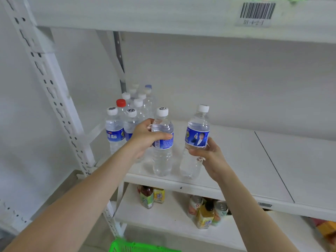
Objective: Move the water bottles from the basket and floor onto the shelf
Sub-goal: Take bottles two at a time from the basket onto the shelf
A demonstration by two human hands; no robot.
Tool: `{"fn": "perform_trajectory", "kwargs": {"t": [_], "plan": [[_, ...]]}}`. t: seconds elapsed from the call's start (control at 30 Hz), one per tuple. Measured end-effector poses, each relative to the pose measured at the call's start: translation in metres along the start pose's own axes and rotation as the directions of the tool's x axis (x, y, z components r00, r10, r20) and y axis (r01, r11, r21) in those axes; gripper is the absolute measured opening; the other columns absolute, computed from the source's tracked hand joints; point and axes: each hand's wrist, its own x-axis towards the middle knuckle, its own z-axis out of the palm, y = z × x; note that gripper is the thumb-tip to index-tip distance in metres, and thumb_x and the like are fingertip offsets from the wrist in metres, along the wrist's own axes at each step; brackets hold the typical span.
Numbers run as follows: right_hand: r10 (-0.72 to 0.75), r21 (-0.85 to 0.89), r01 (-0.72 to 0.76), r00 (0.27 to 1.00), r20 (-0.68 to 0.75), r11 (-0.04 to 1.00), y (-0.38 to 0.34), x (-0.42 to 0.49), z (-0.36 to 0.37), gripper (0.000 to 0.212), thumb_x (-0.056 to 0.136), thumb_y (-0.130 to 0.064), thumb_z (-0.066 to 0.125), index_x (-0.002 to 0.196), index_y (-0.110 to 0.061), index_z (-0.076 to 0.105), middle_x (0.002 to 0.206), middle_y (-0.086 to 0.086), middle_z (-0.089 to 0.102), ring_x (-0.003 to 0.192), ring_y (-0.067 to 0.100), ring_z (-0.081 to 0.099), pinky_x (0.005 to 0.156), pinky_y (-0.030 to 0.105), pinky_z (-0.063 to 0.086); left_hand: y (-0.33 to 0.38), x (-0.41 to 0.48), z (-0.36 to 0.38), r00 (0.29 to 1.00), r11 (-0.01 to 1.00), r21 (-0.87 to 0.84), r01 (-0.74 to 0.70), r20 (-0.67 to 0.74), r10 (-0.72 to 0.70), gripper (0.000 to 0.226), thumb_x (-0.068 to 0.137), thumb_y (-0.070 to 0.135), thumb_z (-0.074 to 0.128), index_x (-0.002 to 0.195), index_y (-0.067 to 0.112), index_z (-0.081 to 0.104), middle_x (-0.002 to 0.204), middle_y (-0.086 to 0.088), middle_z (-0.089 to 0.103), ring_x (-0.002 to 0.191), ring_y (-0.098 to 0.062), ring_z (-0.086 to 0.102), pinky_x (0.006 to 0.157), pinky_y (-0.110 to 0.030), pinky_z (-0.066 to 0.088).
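My left hand (145, 137) grips a clear water bottle (162, 157) with a blue label and white cap; its base stands on the white middle shelf (245, 160) near the front edge. My right hand (209, 151) holds a second blue-labelled bottle (197, 135) from below and behind, tilted slightly, its base at or just above the shelf. Behind and to the left stand several more water bottles (116, 128), most white-capped, one red-capped (121, 103). A corner of the green basket (131, 246) shows at the bottom edge.
The white perforated upright post (54, 91) rises at the left. An upper shelf with a barcode label (257, 11) hangs overhead. The lower shelf holds coloured drink bottles (147, 196) and cans (221, 209). The right part of the middle shelf is bare.
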Motion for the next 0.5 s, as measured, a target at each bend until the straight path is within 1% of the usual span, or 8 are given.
{"fn": "perform_trajectory", "kwargs": {"t": [0.07,0.13,0.17,0.23,0.33,0.37,0.43,0.5], "plan": [[0.005,-0.015,-0.005,1.0,-0.002,1.0,-0.002,0.025,-0.006,0.074,0.046,-0.017,0.085,0.116,-0.017,0.061,0.11,0.011,0.071,0.107,0.035,0.064,0.086,0.043,0.048,0.001,0.022,0.005,1.0,1.0,-0.012,-0.005,-0.012,0.005,0.05,0.057,0.004,0.09,0.097,0.021,0.066,0.095,-0.003,0.076,0.096,-0.025,0.072,0.091,-0.054,0.054],[0.001,-0.035,-0.001,1.0,0.002,0.999,-0.004,0.049,-0.011,0.074,0.045,-0.018,0.085,0.116,-0.019,0.061,0.11,0.01,0.071,0.111,0.036,0.063,0.096,0.054,0.046,0.003,0.043,0.011,1.0,1.0,-0.018,-0.007,-0.021,0.006,0.053,0.056,0.006,0.091,0.1,0.018,0.066,0.097,-0.005,0.075,0.095,-0.026,0.072,0.089,-0.055,0.055],[-0.002,-0.043,0.002,1.0,0.003,0.999,-0.005,0.061,-0.012,0.074,0.046,-0.017,0.085,0.116,-0.019,0.061,0.11,0.01,0.071,0.111,0.036,0.063,0.099,0.056,0.044,0.004,0.053,0.012,1.0,1.0,-0.024,-0.007,-0.024,0.006,0.057,0.051,0.01,0.092,0.101,0.018,0.066,0.098,-0.004,0.076,0.093,-0.025,0.073,0.089,-0.054,0.055],[-0.006,-0.049,0.006,1.0,0.003,0.999,-0.004,0.083,-0.015,0.074,0.047,-0.013,0.084,0.117,-0.017,0.061,0.11,0.011,0.071,0.11,0.035,0.064,0.1,0.055,0.045,0.006,0.075,0.016,0.999,1.0,-0.02,-0.007,-0.035,0.006,0.062,0.045,0.015,0.092,0.101,0.019,0.066,0.096,-0.003,0.076,0.09,-0.023,0.073,0.088,-0.053,0.056],[-0.008,-0.041,0.007,1.0,-0.022,0.999,0.0,0.112,-0.016,0.071,0.051,-0.004,0.081,0.118,-0.012,0.059,0.111,0.014,0.07,0.104,0.032,0.067,0.097,0.052,0.048,0.007,0.106,0.022,0.999,1.0,-0.018,-0.023,-0.043,0.022,0.05,0.059,0.003,0.089,0.101,0.016,0.066,0.093,-0.003,0.075,0.083,-0.021,0.073,0.085,-0.048,0.058],[-0.007,-0.038,0.006,0.999,-0.032,0.999,0.002,0.121,-0.016,0.07,0.052,-0.003,0.08,0.118,-0.01,0.058,0.111,0.015,0.07,0.101,0.03,0.067,0.097,0.05,0.049,0.006,0.115,0.024,0.999,0.999,-0.018,-0.028,-0.046,0.027,0.05,0.06,0.001,0.088,0.102,0.015,0.065,0.094,-0.003,0.075,0.083,-0.021,0.073,0.084,-0.047,0.059],[0.0,-0.037,-0.002,0.999,-0.051,0.999,0.005,0.139,-0.016,0.07,0.051,-0.003,0.08,0.118,-0.009,0.057,0.111,0.015,0.07,0.099,0.029,0.068,0.096,0.049,0.05,0.004,0.133,0.027,0.998,0.999,-0.023,-0.034,-0.061,0.032,0.052,0.059,0.001,0.088,0.104,0.014,0.065,0.096,-0.005,0.074,0.085,-0.022,0.073,0.082,-0.045,0.06],[0.004,-0.038,-0.007,0.997,-0.075,0.999,0.009,0.155,-0.016,0.07,0.053,-0.001,0.081,0.118,-0.01,0.056,0.111,0.014,0.07,0.101,0.031,0.067,0.095,0.049,0.05,0.0,0.148,0.03,0.996,0.999,-0.031,-0.034,-0.082,0.031,0.052,0.058,0.0,0.088,0.102,0.015,0.065,0.096,-0.006,0.074,0.086,-0.023,0.073,0.08,-0.043,0.06]]}}
